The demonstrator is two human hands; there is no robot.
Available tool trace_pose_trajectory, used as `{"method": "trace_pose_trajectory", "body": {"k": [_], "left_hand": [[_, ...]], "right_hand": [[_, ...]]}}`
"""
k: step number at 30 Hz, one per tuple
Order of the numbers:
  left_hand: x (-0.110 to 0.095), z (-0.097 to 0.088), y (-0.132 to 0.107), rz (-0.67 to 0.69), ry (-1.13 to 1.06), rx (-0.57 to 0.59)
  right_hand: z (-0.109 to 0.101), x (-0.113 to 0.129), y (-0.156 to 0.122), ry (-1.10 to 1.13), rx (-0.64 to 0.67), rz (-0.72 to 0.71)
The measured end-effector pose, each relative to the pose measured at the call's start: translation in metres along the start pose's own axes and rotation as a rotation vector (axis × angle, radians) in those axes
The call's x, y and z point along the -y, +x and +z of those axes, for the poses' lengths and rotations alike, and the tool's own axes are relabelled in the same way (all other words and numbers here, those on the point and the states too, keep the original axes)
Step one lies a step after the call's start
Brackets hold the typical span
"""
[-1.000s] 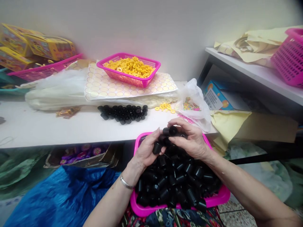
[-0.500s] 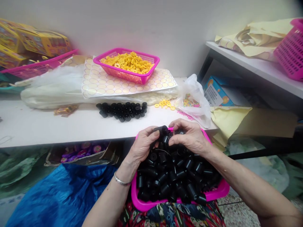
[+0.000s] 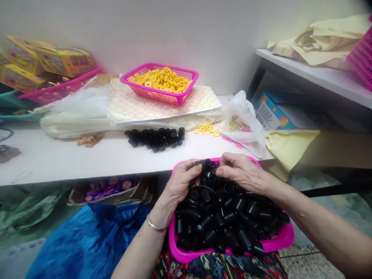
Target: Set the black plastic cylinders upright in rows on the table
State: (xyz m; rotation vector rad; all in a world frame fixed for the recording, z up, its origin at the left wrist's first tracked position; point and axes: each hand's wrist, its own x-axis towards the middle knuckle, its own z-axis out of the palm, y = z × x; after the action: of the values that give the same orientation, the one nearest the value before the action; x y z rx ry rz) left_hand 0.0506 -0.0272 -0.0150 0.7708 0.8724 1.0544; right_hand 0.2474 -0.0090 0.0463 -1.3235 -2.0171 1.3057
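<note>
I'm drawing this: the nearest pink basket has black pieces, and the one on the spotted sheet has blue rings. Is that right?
The rings in the back basket on the spotted sheet are yellow, not blue: the head view shows it. The nearest pink basket does have black pieces.

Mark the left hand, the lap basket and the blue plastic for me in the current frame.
Left hand [image 3: 179,182]: head view, on the back of the hand.
Lap basket [image 3: 183,256]: head view, on its near rim.
Blue plastic [image 3: 90,240]: head view, mid-sheet.
</note>
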Motion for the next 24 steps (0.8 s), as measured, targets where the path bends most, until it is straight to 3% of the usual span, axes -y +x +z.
{"method": "trace_pose_trajectory", "body": {"k": [4,6,11,15,24], "left_hand": [[0.000,-0.002,-0.001,-0.012,-0.021,0.006],[-0.001,-0.002,-0.001,-0.010,-0.016,0.010],[-0.001,-0.002,-0.002,0.000,-0.006,0.002],[-0.002,0.000,-0.001,0.011,-0.003,0.011],[-0.005,0.002,-0.002,0.080,0.106,-0.008]], "right_hand": [[-0.008,0.003,-0.006,0.131,0.282,-0.027],[-0.008,0.003,-0.007,0.208,0.300,-0.085],[0.000,-0.001,-0.002,0.348,0.099,-0.081],[0.004,-0.003,-0.001,0.326,-0.037,-0.136],[0.001,-0.004,-0.005,0.067,-0.124,-0.260]]}}
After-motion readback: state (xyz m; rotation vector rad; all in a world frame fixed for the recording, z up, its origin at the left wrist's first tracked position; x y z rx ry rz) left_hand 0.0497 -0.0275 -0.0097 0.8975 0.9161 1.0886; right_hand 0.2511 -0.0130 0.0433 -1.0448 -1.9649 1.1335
